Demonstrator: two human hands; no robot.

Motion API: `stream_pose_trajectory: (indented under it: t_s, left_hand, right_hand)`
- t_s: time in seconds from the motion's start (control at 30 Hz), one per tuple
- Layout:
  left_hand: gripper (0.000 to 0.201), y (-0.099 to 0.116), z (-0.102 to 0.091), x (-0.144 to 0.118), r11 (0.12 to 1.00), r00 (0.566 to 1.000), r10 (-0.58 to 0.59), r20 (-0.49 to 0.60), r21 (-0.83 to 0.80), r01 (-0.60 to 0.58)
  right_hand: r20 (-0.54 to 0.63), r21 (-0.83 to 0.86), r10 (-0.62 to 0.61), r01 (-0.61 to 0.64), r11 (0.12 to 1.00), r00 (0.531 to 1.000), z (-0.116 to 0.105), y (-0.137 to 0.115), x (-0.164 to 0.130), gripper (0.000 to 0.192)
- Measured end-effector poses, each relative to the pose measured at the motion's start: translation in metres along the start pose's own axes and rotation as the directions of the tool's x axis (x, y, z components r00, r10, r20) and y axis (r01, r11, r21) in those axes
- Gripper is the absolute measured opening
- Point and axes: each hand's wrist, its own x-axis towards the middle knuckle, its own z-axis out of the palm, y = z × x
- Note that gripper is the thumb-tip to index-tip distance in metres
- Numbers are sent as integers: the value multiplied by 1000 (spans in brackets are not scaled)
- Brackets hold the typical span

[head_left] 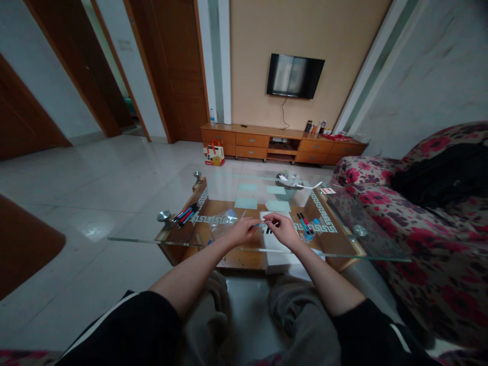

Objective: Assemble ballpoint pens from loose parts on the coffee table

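Above the near part of the glass table point(213, 243), my two hands meet at a slim pen point(260, 224) with some blue on it. My left hand point(243, 232) is closed around one end. From the other side, the fingers of my right hand point(281, 229) pinch its tip; fine detail there is too small to make out. Small black pieces point(268, 231) show just under my right fingers. To the left lies a bundle of red, blue and black pens point(186, 215). A few more pens point(304, 223) lie right of my right hand, near a small blue-lidded container point(308, 236).
A clear plastic bag point(223, 223) is beyond my left forearm. Beneath the glass is a white box point(274, 256). A bin point(287, 190) holds crumpled plastic at the far side. A flowered sofa point(404, 203) borders the right; a TV cabinet point(251, 145) stands against the wall.
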Motion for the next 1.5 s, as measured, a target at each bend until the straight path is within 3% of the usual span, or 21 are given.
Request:
stream_pose_trajectory:
  t_s: [0.33, 0.53, 0.8, 1.03, 1.17, 1.5]
  left_hand:
    - [32, -2, 1, 0, 999, 1000, 4, -17, -38, -4]
    - [33, -5, 1, 0, 999, 1000, -13, -18, -41, 12]
    - [30, -2, -3, -1, 998, 999, -45, -18, -47, 45]
    - [29, -2, -2, 0, 997, 998, -60, -32, -58, 58]
    - [30, -3, -1, -1, 997, 998, -64, -16, -49, 63]
    - [30, -2, -1, -1, 996, 998, -68, -6, -54, 67]
  right_hand:
    - [8, -6, -11, 11, 1000, 1000, -1, -8, -1, 26]
    - [46, 0, -3, 3, 1000, 999, 1, -5, -3, 54]
    - [-82, -147, -17, 5, 989, 996, -12, 6, 1, 60]
    - [93, -251, 38, -13, 968, 995, -14, 19, -3, 67]
    - [147, -279, 57, -14, 960, 988, -11, 25, -5, 61]
    - [147, -275, 78, -35, 961, 986, -11, 31, -2, 43]
